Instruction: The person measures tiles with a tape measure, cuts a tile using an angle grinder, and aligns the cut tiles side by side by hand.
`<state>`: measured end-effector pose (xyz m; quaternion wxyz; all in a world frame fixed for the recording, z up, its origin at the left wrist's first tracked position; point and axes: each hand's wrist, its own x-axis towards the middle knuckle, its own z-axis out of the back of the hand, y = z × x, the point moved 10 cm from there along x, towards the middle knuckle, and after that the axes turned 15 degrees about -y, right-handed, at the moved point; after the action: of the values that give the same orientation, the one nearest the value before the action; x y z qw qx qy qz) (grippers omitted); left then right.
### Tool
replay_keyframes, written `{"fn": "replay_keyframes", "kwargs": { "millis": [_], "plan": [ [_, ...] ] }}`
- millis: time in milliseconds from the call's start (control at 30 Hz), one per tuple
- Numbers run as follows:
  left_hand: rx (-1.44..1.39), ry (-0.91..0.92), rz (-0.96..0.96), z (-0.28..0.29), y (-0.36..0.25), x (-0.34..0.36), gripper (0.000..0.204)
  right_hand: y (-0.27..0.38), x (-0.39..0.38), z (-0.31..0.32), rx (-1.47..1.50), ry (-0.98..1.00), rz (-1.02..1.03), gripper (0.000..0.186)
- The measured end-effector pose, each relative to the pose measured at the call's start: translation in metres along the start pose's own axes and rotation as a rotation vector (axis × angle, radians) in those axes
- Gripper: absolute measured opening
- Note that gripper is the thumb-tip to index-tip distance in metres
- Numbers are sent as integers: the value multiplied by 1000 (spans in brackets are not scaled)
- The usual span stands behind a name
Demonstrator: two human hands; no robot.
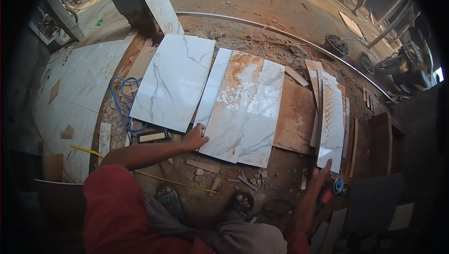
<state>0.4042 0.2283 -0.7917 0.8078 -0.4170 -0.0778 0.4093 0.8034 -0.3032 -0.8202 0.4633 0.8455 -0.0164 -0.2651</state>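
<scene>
My left hand point(195, 138) is at the lower left edge of a white marble-patterned tile point(255, 113), its fingers curled at the edge. Brown mud smears this tile's upper part. At the right, my right hand point(322, 175) grips the lower end of a narrow tile strip point(331, 130), which is speckled with brown residue and rests on other strips. Left of the smeared tile lies a large clean marble-patterned tile point(175, 81). Near my right hand, an angle grinder point(337, 186) with a red body and a disc lies on the ground.
A yellow strip like a tape measure blade point(177, 179) lies before my feet, near broken tile pieces point(202, 165). Blue cord point(115, 99) coils at the left. Another tile point(160, 5) leans on a pillar. Farther off are a bucket point(336, 44) and a motorcycle point(404, 67).
</scene>
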Motion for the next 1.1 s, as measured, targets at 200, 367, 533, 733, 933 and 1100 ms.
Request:
{"fn": "replay_keyframes", "kwargs": {
  "millis": [200,367,533,733,933,1100],
  "plan": [
    [43,33,43,1,12,0,62,-8,-10,31,-724,-188,-164,46],
    [18,33,30,-12,1,4,58,-28,-40,24,-1091,153,-72,34],
    [8,10,87,0,0,0,60,-159,-277,-64,-1268,856,-21,40],
    [-164,31,276,-10,12,-8,66,-212,-356,-93,-1330,782,109,59],
    [-262,-51,401,-12,39,-12,64,-232,-346,-70,-1206,682,-49,58],
    [-518,192,501,-18,24,-27,46,-197,-351,-104,-1233,762,-72,59]
  ]
}}
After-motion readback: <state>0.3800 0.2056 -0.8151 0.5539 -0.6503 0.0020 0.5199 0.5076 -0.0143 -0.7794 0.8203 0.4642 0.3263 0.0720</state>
